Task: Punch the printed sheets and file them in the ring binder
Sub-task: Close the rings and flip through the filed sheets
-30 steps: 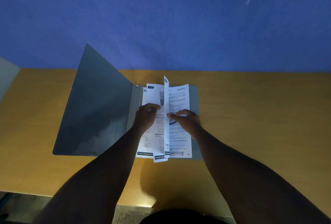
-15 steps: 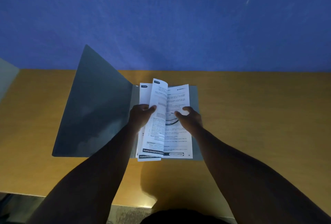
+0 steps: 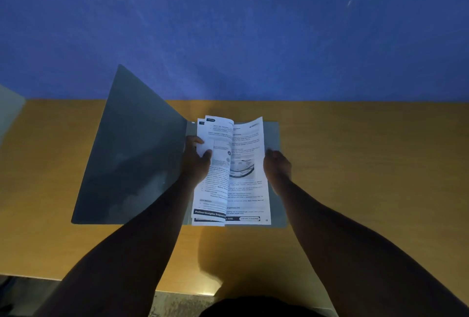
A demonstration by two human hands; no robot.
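The left hand [image 3: 196, 162] holds the turned pages of the printed sheets [image 3: 236, 172]: the thumb lies on top of the folded-over pages and the other fingers are curled round their left edge, so the pages are pinched between them near the binder's spine. The right hand [image 3: 276, 167] is at the right edge of the sheets, with its fingers bent loosely; it is blurred, and I cannot tell if it touches the paper or grips anything. The sheets lie inside the open ring binder [image 3: 132, 159], on its right half, and the top pages bend over to the left in a curve. The binder's left cover stands up at a slant and the right cover lies flat on the table [image 3: 368, 164], a yellow-brown wooden surface. Both forearms reach forward over the near edge of the table. Behind the table is a plain blue wall [image 3: 228, 25], and the room is dim. At the far left edge a pale panel [image 3: 9, 108] shows, partly cut off. Compared with half a second ago, the right hand has moved off the printed page to the right margin of the sheets, and the left hand has slid a little further up the turned pages, which now lie flatter to the left.
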